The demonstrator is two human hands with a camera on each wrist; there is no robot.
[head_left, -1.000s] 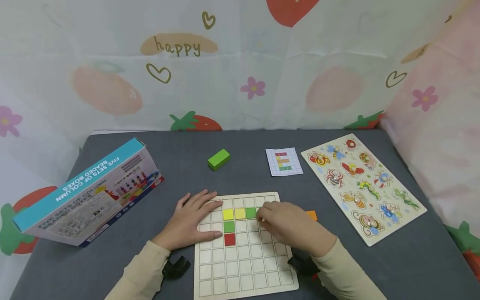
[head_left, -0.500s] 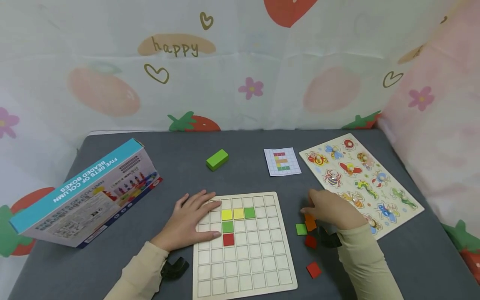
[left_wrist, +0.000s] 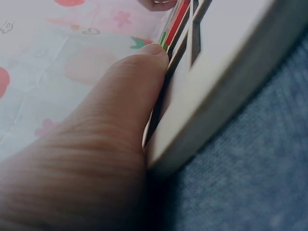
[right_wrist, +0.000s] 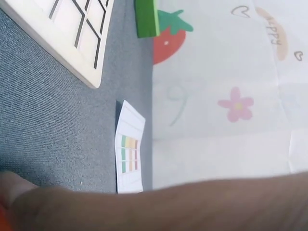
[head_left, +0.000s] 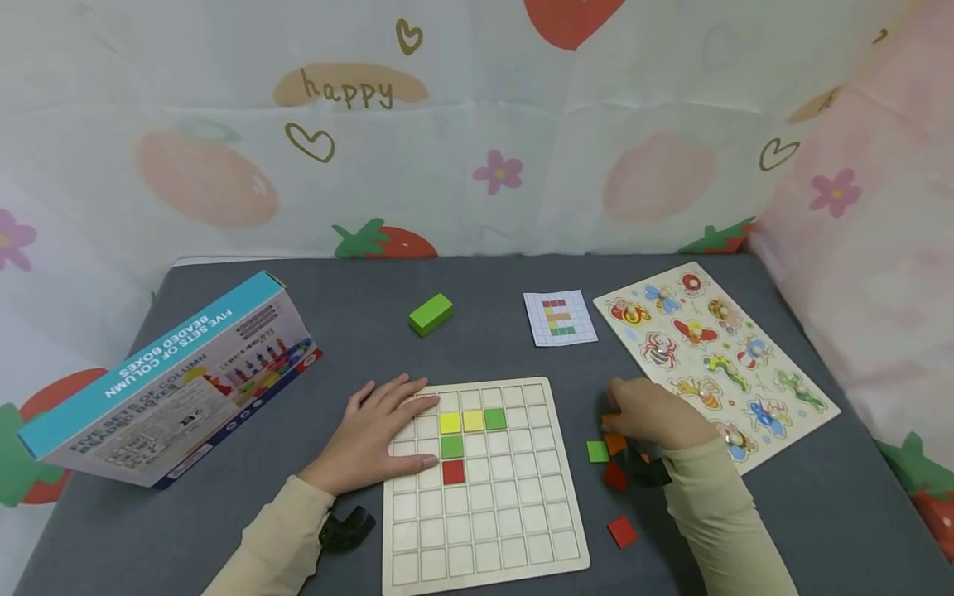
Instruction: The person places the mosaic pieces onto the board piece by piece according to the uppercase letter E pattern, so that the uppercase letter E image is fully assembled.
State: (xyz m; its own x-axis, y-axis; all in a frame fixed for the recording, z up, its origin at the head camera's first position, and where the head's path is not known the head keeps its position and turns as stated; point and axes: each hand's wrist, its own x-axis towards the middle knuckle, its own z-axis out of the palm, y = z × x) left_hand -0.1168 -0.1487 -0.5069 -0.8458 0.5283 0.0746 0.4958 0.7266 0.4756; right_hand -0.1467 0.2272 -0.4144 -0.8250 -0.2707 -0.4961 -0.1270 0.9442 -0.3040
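Observation:
A white gridded board (head_left: 480,527) lies on the table, holding yellow (head_left: 473,421), green (head_left: 451,447) and red tiles (head_left: 453,473). My left hand (head_left: 373,437) rests on its left edge with fingers spread; the thumb (left_wrist: 125,91) lies along that edge in the left wrist view. Right of the board, my right hand (head_left: 659,414) pinches an orange tile (head_left: 610,421) at its fingertips, partly hidden. Beside it are another orange tile (head_left: 615,444), a loose green tile (head_left: 598,451) and a loose red tile (head_left: 614,477). A further red tile (head_left: 622,531) lies nearer the front.
A pattern card (head_left: 561,318) with coloured squares lies behind the board. The green block (head_left: 431,314) stands left of it. An insect picture board (head_left: 715,364) lies at right, partly under the right forearm. A tall printed box (head_left: 179,381) stands at left.
My right hand has left the board, moved right to the loose tiles and taken hold of an orange one. The left hand has stayed on the board.

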